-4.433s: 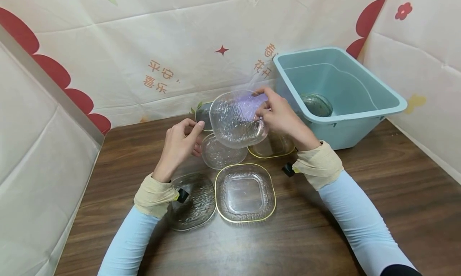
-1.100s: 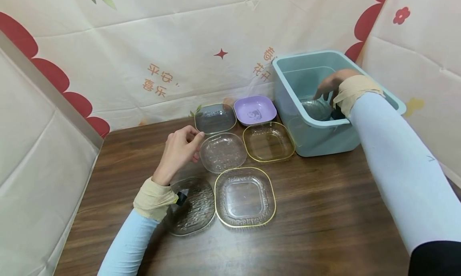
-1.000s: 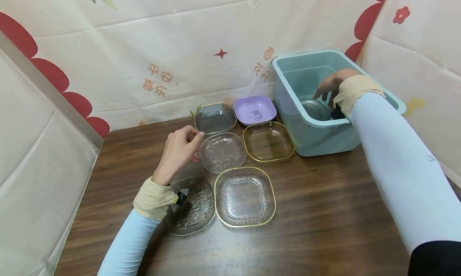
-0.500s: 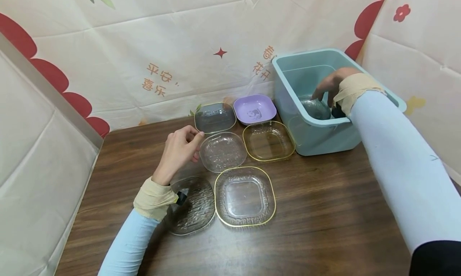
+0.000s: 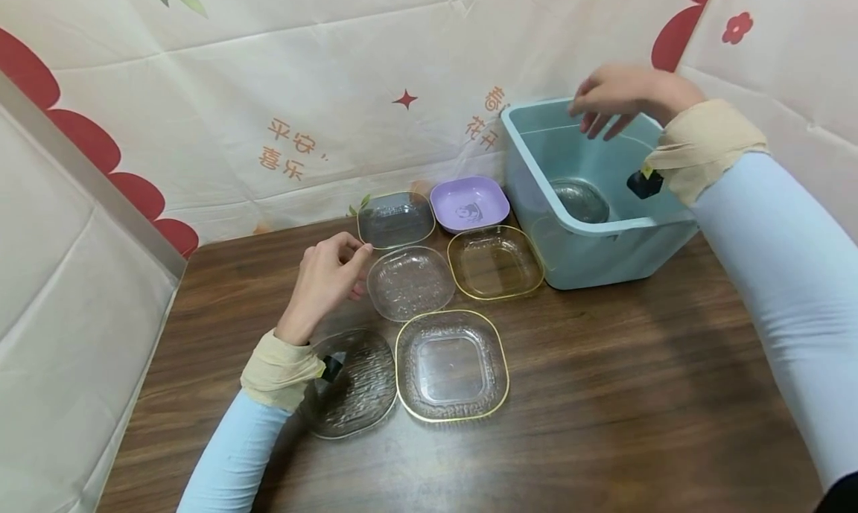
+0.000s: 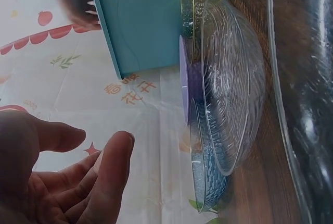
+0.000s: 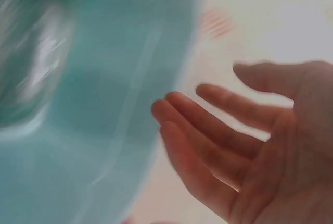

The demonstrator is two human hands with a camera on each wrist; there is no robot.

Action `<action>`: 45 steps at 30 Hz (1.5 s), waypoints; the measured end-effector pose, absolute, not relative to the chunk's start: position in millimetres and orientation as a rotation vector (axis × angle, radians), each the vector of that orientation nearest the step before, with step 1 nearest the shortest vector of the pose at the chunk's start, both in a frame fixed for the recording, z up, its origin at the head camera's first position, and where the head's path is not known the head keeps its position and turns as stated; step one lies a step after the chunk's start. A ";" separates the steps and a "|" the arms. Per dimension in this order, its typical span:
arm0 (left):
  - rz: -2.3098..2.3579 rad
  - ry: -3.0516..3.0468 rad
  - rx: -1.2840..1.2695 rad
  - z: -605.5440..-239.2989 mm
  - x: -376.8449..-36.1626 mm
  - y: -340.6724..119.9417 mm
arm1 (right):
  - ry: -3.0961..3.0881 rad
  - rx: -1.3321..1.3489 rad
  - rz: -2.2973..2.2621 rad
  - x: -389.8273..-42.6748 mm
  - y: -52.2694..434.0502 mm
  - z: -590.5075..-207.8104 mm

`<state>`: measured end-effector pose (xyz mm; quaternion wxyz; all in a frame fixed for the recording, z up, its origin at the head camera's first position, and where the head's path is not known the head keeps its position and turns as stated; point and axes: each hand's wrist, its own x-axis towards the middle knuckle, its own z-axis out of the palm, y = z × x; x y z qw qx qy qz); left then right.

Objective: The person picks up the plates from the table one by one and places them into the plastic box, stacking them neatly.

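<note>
What moved: your right hand (image 5: 620, 96) was down inside the tub half a second back, fingers at the glass dish; now it's up above the far rim, and the dish stayed behind on the bottom.

Tub: teal plastic tub (image 5: 660, 234) sits at the back right of the wooden table (image 5: 603, 394), well apart from your left side.

Dish in tub: clear glass dish (image 5: 579, 200) lies on the tub floor toward the near-left corner, below and a bit toward you from the right hand. Not touching anything of yours.

Dishes on table: six laid out left of the tub, largest being the gold-rimmed square dish (image 5: 451, 364) nearest you, with a ribbed clear plate (image 5: 355, 390) beside it under your left wrist, then a round clear dish (image 5: 410, 282), an amber-tinted dish (image 5: 494, 262), a grey-tinted dish (image 5: 395, 219) and the purple dish (image 5: 469, 202) at the back.

Right hand: fingers spread and relaxed, holding nothing; the wrist view is blurry but shows an empty palm (image 7: 250, 151).

Left hand: left hand (image 5: 328, 278) hovers just left of the round clear dish, fingers loosely curled, empty, maybe brushing the rim, can't tell.

Which hand's closer: left is right beside the table dishes; right is the only one near the tub.
</note>
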<state>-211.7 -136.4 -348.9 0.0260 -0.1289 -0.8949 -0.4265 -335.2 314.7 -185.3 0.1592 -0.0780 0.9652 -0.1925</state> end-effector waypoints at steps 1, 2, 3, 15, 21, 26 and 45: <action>-1.314 -2.765 -0.395 -348.5 -211.6 -137.0 | 2.818 -0.237 -0.584 -328.4 306.1 -179.5; -1.306 -2.762 -0.391 -347.8 -211.2 -137.6 | 2.878 -0.250 -0.612 -321.2 297.1 -174.1; -1.299 -2.759 -0.390 -347.1 -211.1 -138.3 | 2.930 -0.267 -0.638 -313.9 288.1 -169.0; -1.223 -2.756 -0.361 -335.7 -211.3 -146.7 | 2.763 -0.524 -1.193 -231.5 199.8 -176.5; -1.179 -2.761 -0.352 -329.7 -212.2 -155.8 | 2.764 -0.626 -1.324 -209.7 180.3 -222.9; -1.182 -2.771 -0.361 -327.9 -213.6 -155.7 | 2.774 -0.566 -1.373 -216.3 176.8 -258.3; -0.617 -3.473 -0.978 -348.0 -222.3 -177.7 | 2.758 -0.555 -1.307 -227.2 169.3 -282.4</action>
